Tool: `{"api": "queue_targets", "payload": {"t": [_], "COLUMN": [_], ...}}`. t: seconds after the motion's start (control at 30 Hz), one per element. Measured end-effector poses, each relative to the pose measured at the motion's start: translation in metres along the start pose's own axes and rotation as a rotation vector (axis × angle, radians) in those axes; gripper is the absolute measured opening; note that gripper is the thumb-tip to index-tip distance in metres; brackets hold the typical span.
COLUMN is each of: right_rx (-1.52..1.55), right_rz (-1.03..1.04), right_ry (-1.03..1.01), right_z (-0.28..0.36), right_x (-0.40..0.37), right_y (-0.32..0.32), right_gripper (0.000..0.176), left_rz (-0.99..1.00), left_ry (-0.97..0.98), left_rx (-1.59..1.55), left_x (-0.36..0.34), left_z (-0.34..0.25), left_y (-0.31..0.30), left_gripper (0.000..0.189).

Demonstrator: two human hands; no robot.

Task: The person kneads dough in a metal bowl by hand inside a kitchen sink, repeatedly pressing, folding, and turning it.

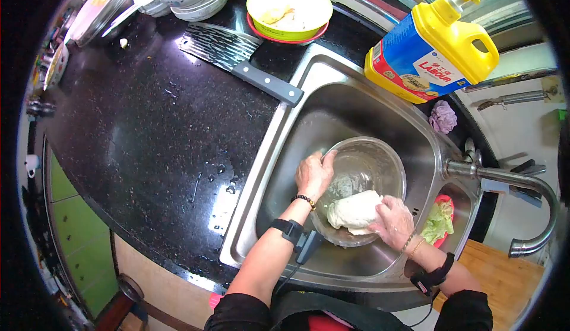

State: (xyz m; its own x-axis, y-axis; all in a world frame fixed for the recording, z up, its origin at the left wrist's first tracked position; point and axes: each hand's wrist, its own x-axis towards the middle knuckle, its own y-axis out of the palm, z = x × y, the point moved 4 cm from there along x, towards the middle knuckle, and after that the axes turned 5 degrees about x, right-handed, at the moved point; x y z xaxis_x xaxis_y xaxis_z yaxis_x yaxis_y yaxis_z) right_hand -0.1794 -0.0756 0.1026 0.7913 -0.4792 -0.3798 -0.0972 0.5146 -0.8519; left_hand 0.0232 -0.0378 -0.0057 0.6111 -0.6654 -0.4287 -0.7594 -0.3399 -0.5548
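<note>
A round metal bowl [389, 173] sits in the steel sink [306, 126] with a little cloudy water in it. My left hand [314, 175] is on the bowl's left rim, thumb and fingers closed over the edge. My right hand [394, 221] grips the right end of a white, soft-looking lump [354, 210] low inside the bowl. What the lump is, I cannot make out.
A cleaver [267, 82] lies on the black counter [142, 147], its handle over the sink's edge. Behind are a yellow-green bowl [289, 10], stacked bowls [202, 1] and a yellow jug [427, 51]. At right stand the faucet [522, 179] and leafy greens [438, 221].
</note>
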Motion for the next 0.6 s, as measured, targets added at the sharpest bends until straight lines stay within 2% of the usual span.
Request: {"api": "queue_targets", "payload": {"t": [0.03,0.1,0.17,0.2,0.37,0.43,0.47,0.6], "right_rx": [-0.081,-0.151,-0.163,-0.194,-0.233,-0.303,-0.253,-0.247], "right_rz": [0.107,0.147,0.3,0.26,0.277,0.259,0.182,0.107], "right_ry": [0.07,0.07,0.275,0.217,0.205,0.199,0.258,0.304], "right_z": [-0.002,0.0,0.001,0.002,0.011,0.013,0.011,0.003], "right_x": [-0.008,-0.016,-0.015,-0.013,0.003,0.01,0.011,0.022], "right_y": [0.002,0.01,0.026,0.034,0.066,0.077,0.083,0.095], "right_gripper": [0.041,0.042,0.045,0.046,0.04,0.021,0.015,0.015], "left_rz": [-0.006,-0.013,0.016,0.02,-0.007,0.002,0.009,0.007], "left_ry": [0.007,0.018,-0.017,-0.015,0.015,0.017,0.013,0.022], "left_rx": [0.004,0.001,0.009,0.007,0.03,0.029,0.03,0.058], "left_x": [0.0,0.0,0.001,0.0,0.001,0.001,0.001,0.0], "left_z": [0.001,-0.001,0.0,0.001,0.0,-0.001,-0.001,-0.001], "left_y": [0.001,0.0,0.0,0.001,0.001,0.0,0.0,0.002], "left_gripper": [0.045,0.045,0.045,0.045,0.045,0.045,0.045,0.046]}}
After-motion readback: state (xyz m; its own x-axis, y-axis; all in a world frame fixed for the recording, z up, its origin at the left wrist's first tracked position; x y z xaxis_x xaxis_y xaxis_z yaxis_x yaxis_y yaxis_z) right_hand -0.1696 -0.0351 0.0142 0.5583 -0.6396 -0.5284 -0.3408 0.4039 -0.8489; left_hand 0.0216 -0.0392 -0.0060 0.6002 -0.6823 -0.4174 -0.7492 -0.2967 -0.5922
